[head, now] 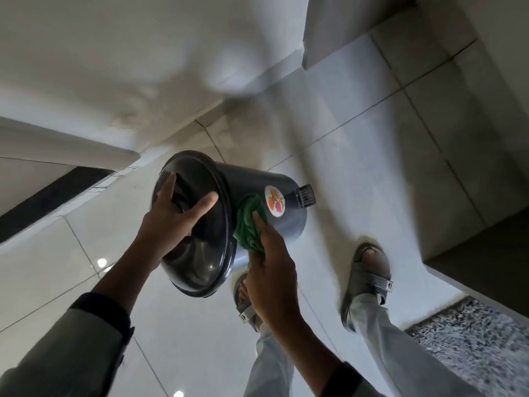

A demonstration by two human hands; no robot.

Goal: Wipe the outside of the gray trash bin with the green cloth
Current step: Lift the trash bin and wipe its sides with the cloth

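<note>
The gray trash bin [289,222] is held tilted above the floor, its dark domed lid [200,262] facing me and its base pointing away. A round colourful sticker [275,202] sits on its side, and a black foot pedal [306,195] juts out near the base. My left hand [174,213] grips the lid, fingers spread over its top. My right hand [269,270] presses the bunched green cloth [250,224] against the bin's side wall, just behind the lid rim.
Glossy white floor tiles [372,138] lie below. My two feet in gray sandals [369,279] stand under the bin. A speckled gray mat [472,348] lies at lower right, a dark-fronted ledge [486,253] at right, and a white counter edge [57,147] at left.
</note>
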